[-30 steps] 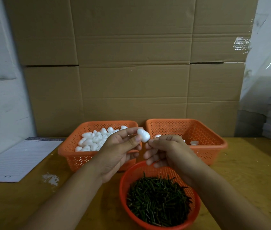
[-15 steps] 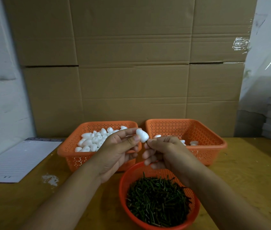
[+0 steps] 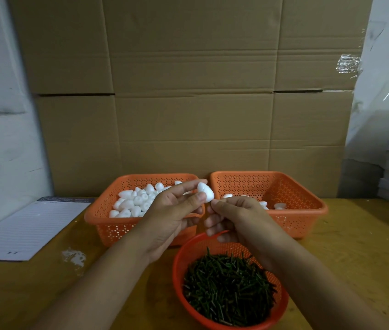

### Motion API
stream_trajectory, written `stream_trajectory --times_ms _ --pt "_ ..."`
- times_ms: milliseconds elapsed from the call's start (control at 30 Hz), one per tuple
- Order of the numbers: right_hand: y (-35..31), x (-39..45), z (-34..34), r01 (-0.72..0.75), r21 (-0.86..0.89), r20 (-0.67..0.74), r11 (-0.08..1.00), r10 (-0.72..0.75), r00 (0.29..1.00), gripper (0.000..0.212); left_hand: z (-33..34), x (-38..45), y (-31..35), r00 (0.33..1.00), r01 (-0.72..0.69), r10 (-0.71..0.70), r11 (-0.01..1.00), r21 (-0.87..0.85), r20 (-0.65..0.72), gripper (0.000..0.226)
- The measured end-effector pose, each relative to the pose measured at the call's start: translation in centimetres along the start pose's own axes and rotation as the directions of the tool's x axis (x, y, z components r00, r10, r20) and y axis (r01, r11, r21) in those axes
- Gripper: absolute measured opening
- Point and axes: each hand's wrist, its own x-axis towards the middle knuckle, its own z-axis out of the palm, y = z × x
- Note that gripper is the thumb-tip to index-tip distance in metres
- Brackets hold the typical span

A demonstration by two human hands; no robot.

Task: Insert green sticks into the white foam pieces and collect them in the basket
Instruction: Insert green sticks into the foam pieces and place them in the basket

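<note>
Wooden table [image 3: 367,246]: three orange baskets (one round); left hand [image 3: 172,215] pinches foam piece [image 3: 206,192]; right hand [image 3: 234,217] curled, contents unseen.

1. My left hand [image 3: 172,217] pinches a white foam piece [image 3: 206,192] between thumb and fingers.
2. My right hand [image 3: 238,220] meets its lower tip, fingers curled; any stick is hidden.
3. Both hover over the round basket of green sticks [image 3: 227,289].

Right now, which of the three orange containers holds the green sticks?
The round bowl nearest the person, below both hands. It is full of green sticks. The two square baskets behind it hold only white foam pieces.
</note>
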Motion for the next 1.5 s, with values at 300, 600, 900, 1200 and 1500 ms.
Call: stream_trajectory --times_ms 300,600,900,1200,1500 --pt "-0.02 0.12 -0.09 -0.069 0.106 0.024 0.992 0.067 0.997 0.025 0.06 0.18 -0.28 0.999 -0.043 0.043 0.999 0.022 -0.010 0.047" --pt "-0.11 0.02 0.11 -0.034 0.142 0.042 0.989 0.028 0.999 0.020 0.12 0.17 0.05 1.000 -0.021 0.020 0.999 -0.042 -0.010 0.048" --pt "0.13 -0.12 0.15 0.048 0.011 -0.020 0.999 -0.048 0.999 0.018 0.27 0.12 0.11 0.998 0.000 -0.003 0.999 -0.048 -0.058 0.055" --pt "0.01 -0.20 0.10 0.003 0.060 0.039 0.998 -0.005 0.999 0.031 -0.23 0.05 0.30 1.000 -0.028 0.028 0.998 0.055 0.006 0.051" --pt "0.18 0.16 0.04 -0.050 0.197 0.078 0.979 0.035 0.996 0.026 -0.14 0.24 -0.07 0.997 -0.068 0.067 0.997 0.028 0.035 0.033"
